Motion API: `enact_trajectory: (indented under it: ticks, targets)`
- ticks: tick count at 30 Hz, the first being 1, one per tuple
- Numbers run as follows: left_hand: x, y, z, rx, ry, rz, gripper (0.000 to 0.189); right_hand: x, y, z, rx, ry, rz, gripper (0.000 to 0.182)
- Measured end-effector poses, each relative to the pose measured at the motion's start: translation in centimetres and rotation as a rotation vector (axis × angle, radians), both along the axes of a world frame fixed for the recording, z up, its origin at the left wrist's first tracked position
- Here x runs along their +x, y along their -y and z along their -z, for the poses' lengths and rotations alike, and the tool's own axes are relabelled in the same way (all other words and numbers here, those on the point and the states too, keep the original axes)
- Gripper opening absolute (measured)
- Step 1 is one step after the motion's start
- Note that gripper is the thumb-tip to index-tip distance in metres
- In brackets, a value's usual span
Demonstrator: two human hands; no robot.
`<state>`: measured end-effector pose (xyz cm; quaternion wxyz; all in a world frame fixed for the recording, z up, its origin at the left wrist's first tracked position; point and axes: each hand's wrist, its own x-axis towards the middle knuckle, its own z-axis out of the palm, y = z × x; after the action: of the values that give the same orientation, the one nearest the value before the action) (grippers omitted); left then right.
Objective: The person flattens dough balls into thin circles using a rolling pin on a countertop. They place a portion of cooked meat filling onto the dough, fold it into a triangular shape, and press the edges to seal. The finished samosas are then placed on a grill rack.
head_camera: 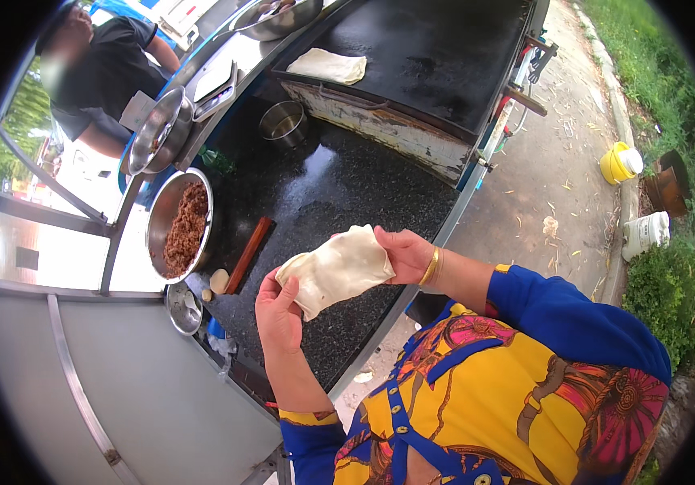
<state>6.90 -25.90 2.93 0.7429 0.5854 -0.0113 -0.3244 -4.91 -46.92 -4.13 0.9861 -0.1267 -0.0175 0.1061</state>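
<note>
A stuffed-looking folded sheet of pale dough (338,270) is held up between my two hands above the black speckled stone counter. My left hand (279,309) grips its left end, thumb on top. At its right end, my right hand (407,254), with a gold bracelet at the wrist, pinches the upper edge. Another flat folded dough piece (327,65) lies on the near left corner of the black griddle (426,60). A reddish wooden rolling pin (249,256) rests on the counter left of my hands, beside a small dough lump (219,280).
A steel bowl of brown minced filling (185,227) stands at the counter's left edge, a small bowl (184,309) below it. A metal pot (284,123) sits near the griddle. Beyond are another bowl (161,130), a scale (216,91) and a person (111,73).
</note>
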Motion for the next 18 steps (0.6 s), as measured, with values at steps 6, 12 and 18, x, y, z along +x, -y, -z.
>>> enact_trajectory:
  ticks: [6, 12, 18]
  targets:
    - [-5.8, 10.9, 5.1, -0.405, -0.388, 0.253, 0.034, -5.4, 3.9, -7.5, -0.306, -0.074, 0.186, 0.052]
    - [-0.3, 22.6, -1.0, 0.061, 0.406, 0.052, 0.025, -7.3, 12.9, -10.7, -0.285, -0.168, 0.547, 0.043]
    - [6.2, 37.0, -6.6, 0.332, 0.695, 0.325, 0.026, -4.2, 21.3, -8.5, -0.511, -0.426, 0.788, 0.045]
